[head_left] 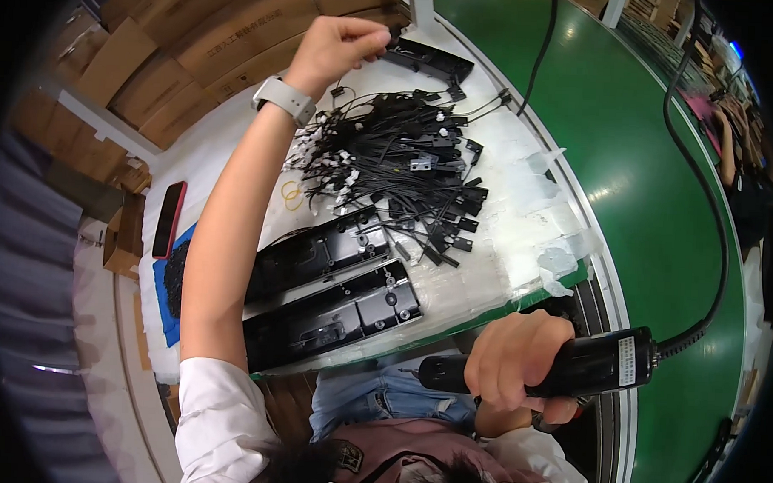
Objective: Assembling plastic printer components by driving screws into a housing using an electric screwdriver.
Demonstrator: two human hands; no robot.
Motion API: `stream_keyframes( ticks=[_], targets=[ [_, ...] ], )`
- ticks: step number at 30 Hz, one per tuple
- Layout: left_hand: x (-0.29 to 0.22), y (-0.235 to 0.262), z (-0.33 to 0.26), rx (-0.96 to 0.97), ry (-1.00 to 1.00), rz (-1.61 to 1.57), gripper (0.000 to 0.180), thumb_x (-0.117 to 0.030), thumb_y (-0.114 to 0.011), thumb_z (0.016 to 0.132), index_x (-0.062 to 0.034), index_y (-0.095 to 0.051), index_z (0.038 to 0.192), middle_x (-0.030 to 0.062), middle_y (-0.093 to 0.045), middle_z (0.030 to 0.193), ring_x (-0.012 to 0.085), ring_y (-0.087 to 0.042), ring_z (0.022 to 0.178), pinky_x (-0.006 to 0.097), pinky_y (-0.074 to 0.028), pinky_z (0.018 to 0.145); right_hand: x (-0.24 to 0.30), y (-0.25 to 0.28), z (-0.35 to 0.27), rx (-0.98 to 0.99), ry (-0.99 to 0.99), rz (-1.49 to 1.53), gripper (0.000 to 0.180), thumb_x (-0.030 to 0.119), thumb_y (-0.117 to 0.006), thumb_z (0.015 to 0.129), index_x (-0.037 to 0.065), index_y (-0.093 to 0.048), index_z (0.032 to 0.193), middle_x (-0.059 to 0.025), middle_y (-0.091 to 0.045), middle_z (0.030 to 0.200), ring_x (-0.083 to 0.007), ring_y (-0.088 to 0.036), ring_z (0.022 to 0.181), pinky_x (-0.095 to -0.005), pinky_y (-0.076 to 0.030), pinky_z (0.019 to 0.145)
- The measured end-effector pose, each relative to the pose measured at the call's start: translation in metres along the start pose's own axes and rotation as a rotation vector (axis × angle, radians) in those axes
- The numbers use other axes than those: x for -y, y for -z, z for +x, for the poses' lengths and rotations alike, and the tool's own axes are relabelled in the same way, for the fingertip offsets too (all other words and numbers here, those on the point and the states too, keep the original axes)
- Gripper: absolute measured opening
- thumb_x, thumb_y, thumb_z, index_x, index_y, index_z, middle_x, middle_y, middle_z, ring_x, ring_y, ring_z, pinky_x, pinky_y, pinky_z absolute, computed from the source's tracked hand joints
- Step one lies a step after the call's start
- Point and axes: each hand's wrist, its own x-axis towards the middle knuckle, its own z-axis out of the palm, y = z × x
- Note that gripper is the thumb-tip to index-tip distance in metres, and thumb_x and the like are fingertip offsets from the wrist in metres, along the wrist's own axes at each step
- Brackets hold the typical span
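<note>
1. The right hand (518, 361) grasps a corded electric screwdriver (595, 370), its bit pointing left.
2. The left hand (340, 54) pinches its fingertips together beside a black plastic housing (435, 63); I cannot tell whether they grip anything.
3. Black connector cables (398, 152) lie piled before two nearer housings (346, 312).

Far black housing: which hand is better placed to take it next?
Probably the left hand: it's beside the far black housing, while the right hand grips the corded driver farther away.

Black screwdriver (593, 368), black casings (363, 310), black cables (377, 143), green surface (596, 104), light-blue jeans (347, 402)
</note>
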Motion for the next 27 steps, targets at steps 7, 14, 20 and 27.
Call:
stream_keyframes(
  ticks=[7, 14, 20, 27],
  targets=[
    [0.002, 0.070, -0.044, -0.563, -0.124, -0.454, 0.023, -0.014, -0.064, 0.089, 0.0029, -0.063, 0.106, 0.0102, -0.069, 0.091, 0.0116, -0.064, 0.081, 0.023, -0.050, 0.069, -0.008, -0.010, 0.005, 0.051, -0.012, 0.053, 0.033, 0.015, -0.080, 0.071, -0.002, -0.054, 0.084, -0.0096, -0.057, 0.060, -0.0229, -0.055, 0.048, -0.0322, -0.042, 0.041],
    [0.047, 0.092, -0.112, -0.503, 0.174, -0.131, 0.028, -0.010, -0.061, 0.088, 0.0009, -0.060, 0.115, 0.0079, -0.071, 0.082, 0.0116, -0.066, 0.067, 0.023, -0.045, 0.058, -0.024, -0.022, 0.009, 0.130, -0.065, 0.023, 0.033, 0.016, -0.079, 0.075, -0.001, -0.054, 0.088, -0.0074, -0.057, 0.059, -0.0219, -0.054, 0.047, -0.0320, -0.042, 0.042],
    [0.064, 0.124, -0.157, -0.326, 0.472, -0.390, 0.027, -0.012, -0.057, 0.092, 0.0001, -0.060, 0.117, 0.0069, -0.069, 0.099, 0.0115, -0.066, 0.088, 0.021, -0.050, 0.073, -0.034, -0.032, 0.011, 0.138, -0.082, -0.003, 0.034, 0.016, -0.076, 0.077, 0.000, -0.053, 0.097, -0.0063, -0.059, 0.061, -0.0198, -0.055, 0.045, -0.0318, -0.043, 0.041],
    [0.067, 0.127, -0.206, -0.260, 0.243, 0.247, 0.025, -0.014, -0.066, 0.084, -0.0017, -0.068, 0.106, 0.0092, -0.070, 0.093, 0.0137, -0.066, 0.082, 0.025, -0.051, 0.067, -0.047, -0.035, 0.026, 0.239, -0.125, 0.016, 0.037, 0.018, -0.076, 0.079, -0.001, -0.051, 0.099, -0.0101, -0.060, 0.064, -0.0215, -0.058, 0.046, -0.0334, -0.044, 0.041]
  ],
)
